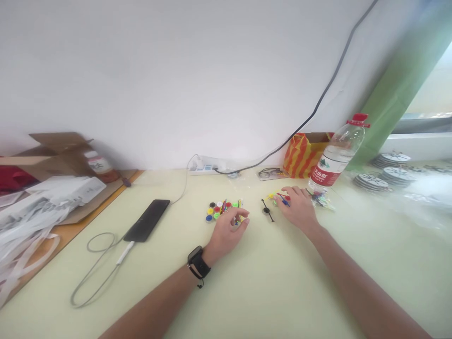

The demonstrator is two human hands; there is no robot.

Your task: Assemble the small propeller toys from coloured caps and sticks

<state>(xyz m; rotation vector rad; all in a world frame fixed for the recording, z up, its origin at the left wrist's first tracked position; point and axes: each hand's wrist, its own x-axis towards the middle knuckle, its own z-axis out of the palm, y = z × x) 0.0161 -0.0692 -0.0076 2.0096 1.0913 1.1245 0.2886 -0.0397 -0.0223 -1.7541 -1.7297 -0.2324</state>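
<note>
Small round coloured discs [209, 218], in blue, yellow, red, white, black and green, lie grouped on the table with several thin coloured strips. Over their right side curves my left hand [228, 233], thumb and fingers apart, with a black watch on the wrist. To the right, my right hand [298, 207] reaches over a smaller group of red, blue and yellow pieces [271, 195]. Its fingers are spread, and the fingertips are at the blue and red pieces. A black double-ended pointer [267, 210] with a round hub lies between the hands.
A water bottle [334, 162] stands behind my right hand, beside a striped bag [300, 155] and a small plastic packet [323, 201]. A phone [147, 220] on a cable lies left. Stacked discs [370, 182] sit far right. A power strip [203, 169] lies along the wall.
</note>
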